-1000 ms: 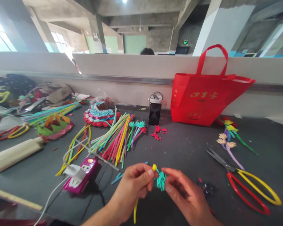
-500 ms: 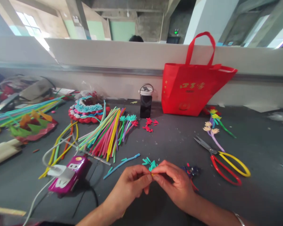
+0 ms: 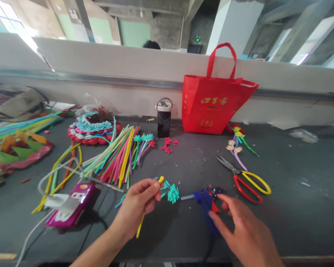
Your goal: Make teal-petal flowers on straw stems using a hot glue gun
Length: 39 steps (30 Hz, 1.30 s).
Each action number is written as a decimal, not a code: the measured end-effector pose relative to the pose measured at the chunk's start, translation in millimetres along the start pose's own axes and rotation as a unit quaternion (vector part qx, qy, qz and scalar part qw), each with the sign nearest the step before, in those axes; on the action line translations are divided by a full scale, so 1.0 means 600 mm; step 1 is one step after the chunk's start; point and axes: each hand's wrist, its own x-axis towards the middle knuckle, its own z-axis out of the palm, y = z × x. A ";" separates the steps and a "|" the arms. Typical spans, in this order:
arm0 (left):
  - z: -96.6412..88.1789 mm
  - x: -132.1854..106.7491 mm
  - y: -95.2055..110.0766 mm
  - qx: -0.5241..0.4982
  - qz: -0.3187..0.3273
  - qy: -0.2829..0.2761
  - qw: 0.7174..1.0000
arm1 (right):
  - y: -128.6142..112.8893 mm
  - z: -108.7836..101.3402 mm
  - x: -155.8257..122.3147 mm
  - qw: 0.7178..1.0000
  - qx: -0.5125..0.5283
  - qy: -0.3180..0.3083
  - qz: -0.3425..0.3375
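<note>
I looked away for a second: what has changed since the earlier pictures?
The right hand let go of the yellow stem and moved right, now open at the blue glue gun. The left hand still holds the stem. The scissors and red bag stayed put.

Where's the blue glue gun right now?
In the head view, the glue gun lies on the table, low and right of centre, between the small teal pieces and the right hand.
</note>
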 end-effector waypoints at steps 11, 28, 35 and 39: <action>0.000 -0.008 0.006 0.019 0.024 -0.004 1.000 | -0.014 0.054 -0.045 0.994 -0.100 -0.044 0.024; -0.021 -0.015 0.011 0.012 0.036 0.006 0.999 | -0.038 -0.022 -0.015 0.706 0.662 -0.065 0.243; -0.034 -0.010 0.022 -0.018 0.061 0.031 0.997 | -0.087 -0.003 0.104 0.638 0.714 -0.247 0.148; -0.043 -0.005 0.031 -0.039 0.074 0.065 0.994 | -0.111 0.056 0.138 0.652 0.702 -0.251 0.139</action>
